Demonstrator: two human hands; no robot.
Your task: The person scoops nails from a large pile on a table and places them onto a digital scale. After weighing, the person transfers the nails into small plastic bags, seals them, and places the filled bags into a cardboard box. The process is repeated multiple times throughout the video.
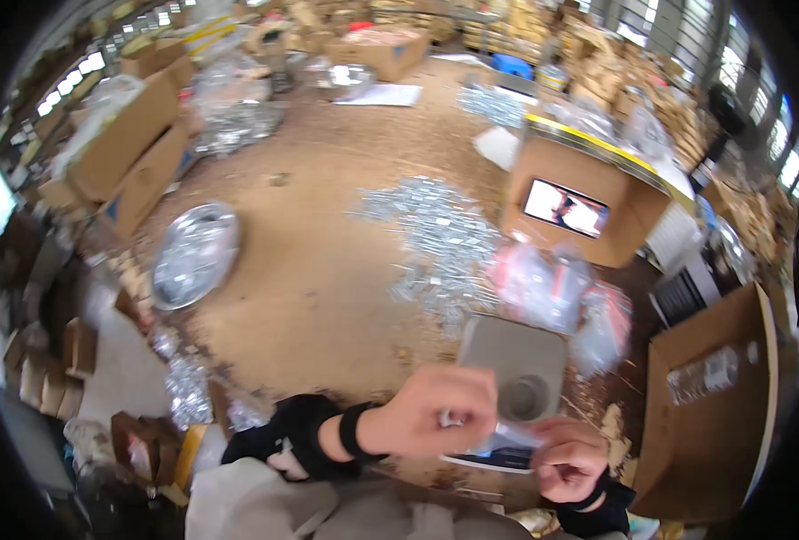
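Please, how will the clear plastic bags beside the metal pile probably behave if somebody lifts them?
The clear plastic bags will probably be floppy, since they lie slumped and wrinkled. They may feel light for their size, as the film looks thin and see-through. Their glossy surfaces suggest they could slip against each other.

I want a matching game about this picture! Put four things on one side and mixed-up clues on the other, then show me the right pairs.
Things:
1. phone
2. shiny bowl
3. small metal pieces
4. left hand

Clues:
A. on the left part of the table
B. has a black band at its wrist
C. inside a cardboard box, screen lit
D. spread loose near the middle of the table

Right pairs: 1-C, 2-A, 3-D, 4-B
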